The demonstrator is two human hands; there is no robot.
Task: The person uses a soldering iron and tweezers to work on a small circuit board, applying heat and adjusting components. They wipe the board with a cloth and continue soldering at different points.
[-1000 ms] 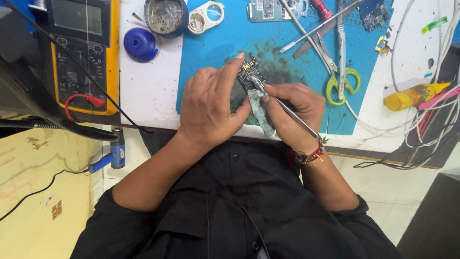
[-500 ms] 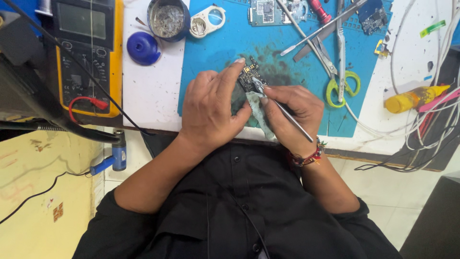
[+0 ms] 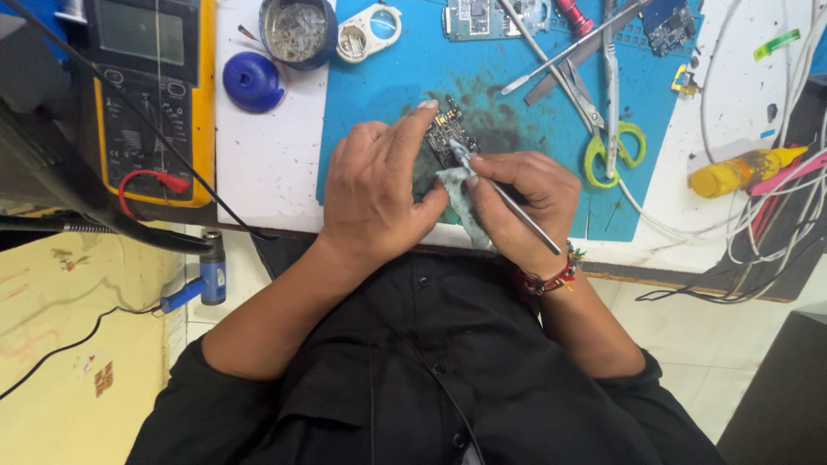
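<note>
Head camera, straight down over the bench

It looks steeply down from close above, past the person's dark shirt [image 3: 431,379] to the blue work mat [image 3: 517,86]; bench edge and floor fill the frame's lower part.

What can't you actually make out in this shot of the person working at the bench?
Head view only:
- The small circuit board: the left hand and a grey cloth cover much of it; its parts are too small to tell.
- The tip of the thin metal tool in the right hand: hidden by cloth and fingers.
- The yellow meter and a second board: cut off by the top edge.
- The cables at right: they run out of frame.
</note>
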